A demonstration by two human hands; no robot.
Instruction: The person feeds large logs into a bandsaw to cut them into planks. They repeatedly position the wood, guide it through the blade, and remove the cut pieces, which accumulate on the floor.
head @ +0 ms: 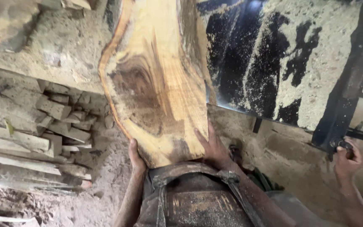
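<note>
Everything here sits around one landmark, the big live-edge wood slab (156, 80) that runs from the top of the head view down to the wearer's waist.

Far to the left of the slab lies a stack of rough offcut boards (30, 138), grey with dust, their sawn ends pointing toward the slab. Above that stack, still left of the slab, is a dusty ledge (59, 50) thick with sawdust. Below the stack, the ground (101, 189) is covered in sawdust and chips.

The slab itself is pale yellow with a dark brown patch of figured grain in its middle and an orange-brown bark edge along its left side. Its lower end rests against the wearer's body, just above a worn dark apron (194, 197) with straps.

At the slab's lower left corner, the left hand (136, 157) cups the edge from beneath, fingers wrapped under the wood. At the slab's lower right edge, the right hand (213, 147) is pressed flat against the face and edge, fingers spread and holding the slab.

Right of the slab stretches a dark machine table (274, 63), black where bare and streaked with pale sawdust. Further right a dark metal frame bar (349, 84) slants downward. At its lower end, far right of the slab, another person's hand (347, 157) is closed around a small dark knob.

No packages, labels or signs can be made out.
</note>
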